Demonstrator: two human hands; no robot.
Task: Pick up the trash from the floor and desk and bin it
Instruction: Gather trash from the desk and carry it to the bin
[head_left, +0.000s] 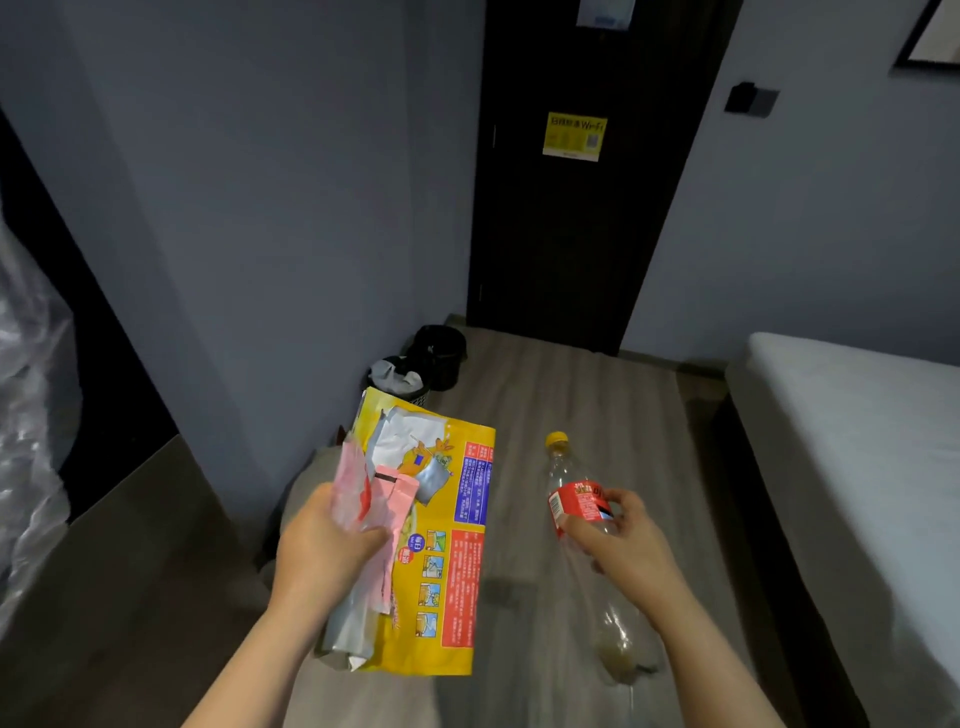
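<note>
Held a big yellow bag (452, 571) and pink wrappers (396, 496) tight in the left hand (327, 545), over the floor (571, 395). Gripped a clear bottle (576, 506) with a red label in the right hand (626, 540). Saw two black bins (439, 356) farther off by the wall (285, 208).

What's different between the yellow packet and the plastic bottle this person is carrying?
The yellow packet is flat, opaque and covered in print; the plastic bottle is round, clear, with one red label. The packet shares the left hand with pink wrappers; the bottle is alone in the right hand. Both are held out in front, not yet in the black bins.
</note>
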